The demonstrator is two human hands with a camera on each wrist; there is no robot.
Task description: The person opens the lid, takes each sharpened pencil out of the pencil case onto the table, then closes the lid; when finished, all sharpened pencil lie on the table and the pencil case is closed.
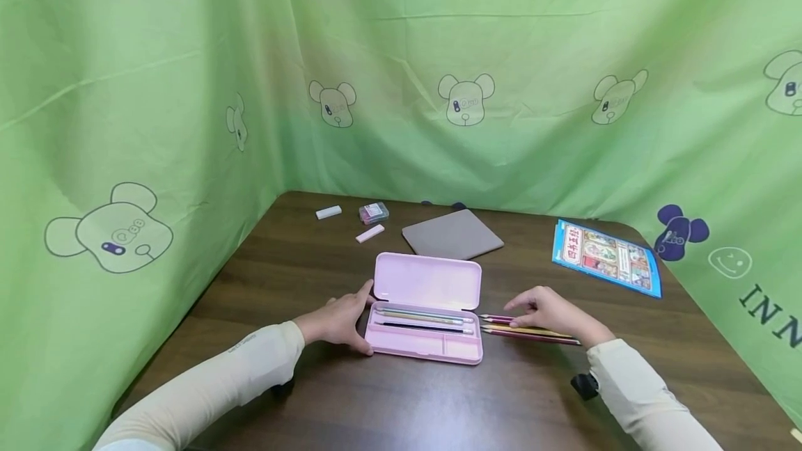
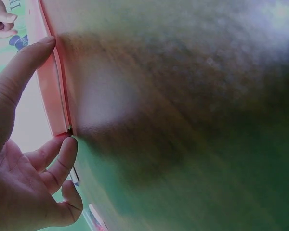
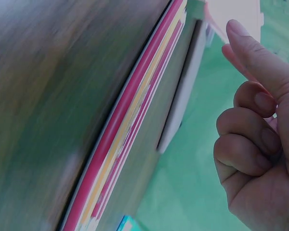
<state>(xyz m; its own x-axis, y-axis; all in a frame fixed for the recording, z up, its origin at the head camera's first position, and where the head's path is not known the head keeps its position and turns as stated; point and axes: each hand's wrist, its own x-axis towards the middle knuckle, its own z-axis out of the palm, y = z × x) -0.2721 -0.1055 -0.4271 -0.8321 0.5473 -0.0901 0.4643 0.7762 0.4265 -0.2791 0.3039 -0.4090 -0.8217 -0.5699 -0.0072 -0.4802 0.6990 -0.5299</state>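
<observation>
Can slide in low over the near counter, up to the pink pencil case. Gets stopped at its back by the raised lid. Runs into the left hand at the case's left end, the right hand and loose pencils at the right. Can pass further back between grey slab and blue book.
</observation>
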